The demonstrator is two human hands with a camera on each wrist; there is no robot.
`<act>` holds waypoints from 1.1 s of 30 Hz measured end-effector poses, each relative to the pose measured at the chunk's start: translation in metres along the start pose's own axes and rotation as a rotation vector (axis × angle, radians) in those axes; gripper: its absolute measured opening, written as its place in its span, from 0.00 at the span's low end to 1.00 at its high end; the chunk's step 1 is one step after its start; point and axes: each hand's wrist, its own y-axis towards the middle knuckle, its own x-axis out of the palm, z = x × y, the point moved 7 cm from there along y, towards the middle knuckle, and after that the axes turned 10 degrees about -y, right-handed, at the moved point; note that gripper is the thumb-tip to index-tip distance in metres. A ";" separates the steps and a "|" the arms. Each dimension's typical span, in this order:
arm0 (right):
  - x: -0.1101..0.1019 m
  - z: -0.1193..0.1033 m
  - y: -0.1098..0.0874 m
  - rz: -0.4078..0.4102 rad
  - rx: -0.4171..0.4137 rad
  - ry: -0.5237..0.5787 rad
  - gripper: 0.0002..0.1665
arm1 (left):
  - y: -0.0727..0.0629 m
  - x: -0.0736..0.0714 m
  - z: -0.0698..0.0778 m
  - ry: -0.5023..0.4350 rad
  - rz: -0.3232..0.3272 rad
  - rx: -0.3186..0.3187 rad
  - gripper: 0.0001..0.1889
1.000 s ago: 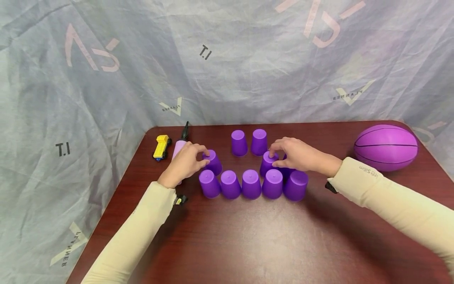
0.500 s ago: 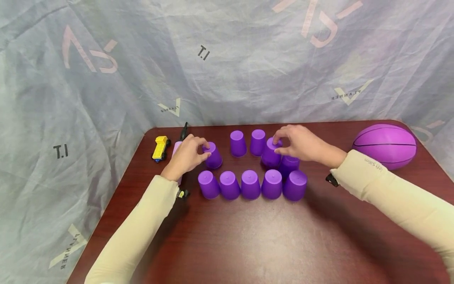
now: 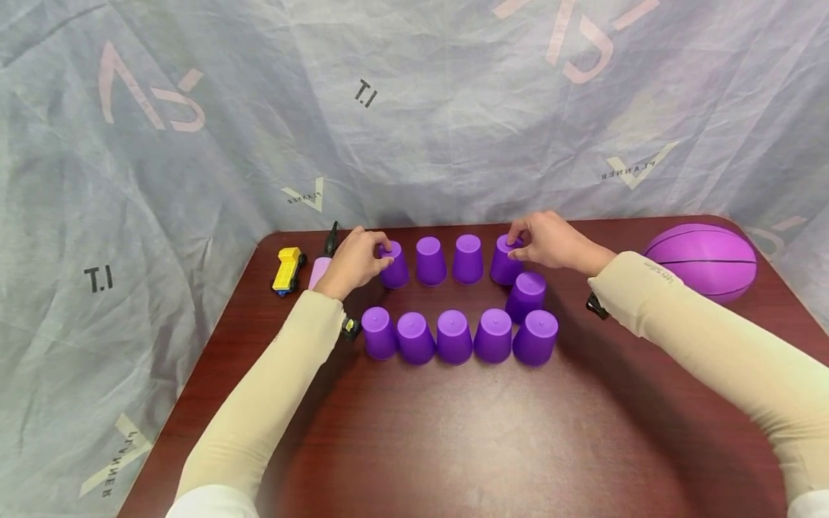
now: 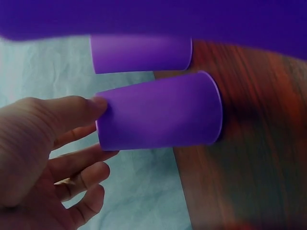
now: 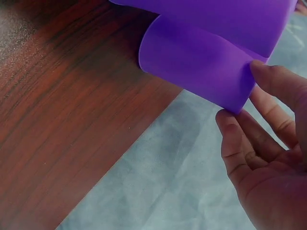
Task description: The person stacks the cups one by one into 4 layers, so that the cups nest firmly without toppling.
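Observation:
Upside-down purple cups stand in two rows on the table. My left hand point(image 3: 352, 262) pinches the base of the cup point(image 3: 395, 272) at the left end of the back row; in the left wrist view, thumb and fingers hold that cup point(image 4: 158, 115) by its narrow end. At the row's right end, my right hand point(image 3: 553, 241) pinches another cup point(image 3: 504, 265), seen in the right wrist view as a tilted purple cup point(image 5: 196, 64). Two cups stand between them, one being the middle-left cup point(image 3: 430, 262). A single cup point(image 3: 526, 298) sits between the rows at the right.
Several cups, among them a middle one point(image 3: 455, 338), form the front row. Left of the cups lie a yellow toy truck point(image 3: 287, 272) and a lilac cylinder point(image 3: 319, 271) with a black tip. A purple ball point(image 3: 702, 262) rests at the right. Grey cloth point(image 3: 414, 144) hangs behind the brown table point(image 3: 440, 439).
Both hands have moved away from me, each bringing its cup from just behind the front row to an end of the back row. The other cups keep their places.

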 end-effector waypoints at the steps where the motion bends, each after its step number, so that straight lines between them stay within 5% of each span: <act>1: 0.001 0.000 0.000 0.003 -0.002 -0.001 0.12 | 0.000 0.000 -0.001 -0.004 -0.004 -0.006 0.11; 16: -0.008 -0.001 -0.014 0.011 -0.063 0.004 0.13 | -0.011 0.001 -0.006 -0.085 -0.080 -0.011 0.15; 24: -0.016 -0.018 -0.058 0.088 -0.234 0.043 0.08 | -0.074 -0.016 0.014 -0.186 -0.044 0.229 0.07; 28: -0.006 -0.020 -0.073 0.087 -0.273 0.057 0.09 | -0.103 -0.012 0.016 -0.194 -0.077 0.244 0.09; 33: 0.002 -0.020 -0.076 0.119 -0.266 0.086 0.10 | -0.114 -0.004 0.011 -0.194 -0.075 0.217 0.08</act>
